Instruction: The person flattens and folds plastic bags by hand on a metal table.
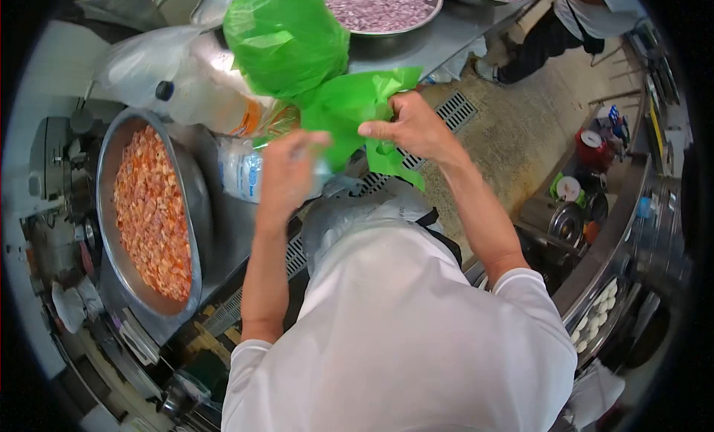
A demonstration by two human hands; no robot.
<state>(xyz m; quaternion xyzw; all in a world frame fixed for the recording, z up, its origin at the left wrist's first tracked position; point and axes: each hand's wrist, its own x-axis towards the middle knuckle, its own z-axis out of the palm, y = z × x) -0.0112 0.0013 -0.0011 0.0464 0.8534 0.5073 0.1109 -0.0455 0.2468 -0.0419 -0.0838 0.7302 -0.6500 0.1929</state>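
A bright green plastic bag (286,41) bulges on the metal table, its loose neck drawn out toward me. My right hand (416,127) is closed on that loose end, thumb on top. My left hand (291,168) is raised in front of the bag, smeared by motion, so whether its fingers hold anything is unclear. Just behind it lies a clear plastic packet with blue print (239,168). What fills the green bag is hidden.
A large metal bowl of chopped orange-red meat (152,216) stands at the left. Near it lies a big clear bottle with a dark cap (197,101). A bowl of chopped purple onion (383,6) is at the back. Another person (550,30) stands at upper right.
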